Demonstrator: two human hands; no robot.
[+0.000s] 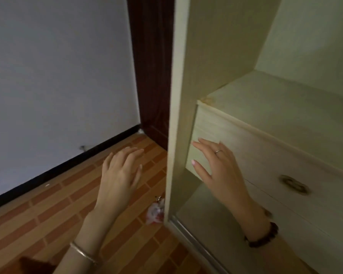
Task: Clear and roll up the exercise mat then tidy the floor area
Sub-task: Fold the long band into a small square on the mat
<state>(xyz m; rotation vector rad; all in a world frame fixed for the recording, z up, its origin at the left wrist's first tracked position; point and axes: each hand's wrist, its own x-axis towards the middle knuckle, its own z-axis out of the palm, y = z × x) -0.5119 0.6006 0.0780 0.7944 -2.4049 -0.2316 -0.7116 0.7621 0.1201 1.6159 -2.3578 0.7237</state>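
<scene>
My left hand [120, 175] flat over floor [48, 214], fingers spread, holds nothing. My right hand [220, 169] inside wardrobe [178, 115], fingers straight by drawer [265, 165], holds nothing too. No mat in sight. Scrap [155, 213] on floor at wardrobe's front edge, maybe next to pick up.

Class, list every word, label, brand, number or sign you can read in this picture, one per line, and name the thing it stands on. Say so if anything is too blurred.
No text can be read anywhere in this view.
crumpled wrapper, red and white, on the floor by the wardrobe side panel: any print is too blurred to read.
drawer front, ring handle and wall: plain, no lettering.
</scene>
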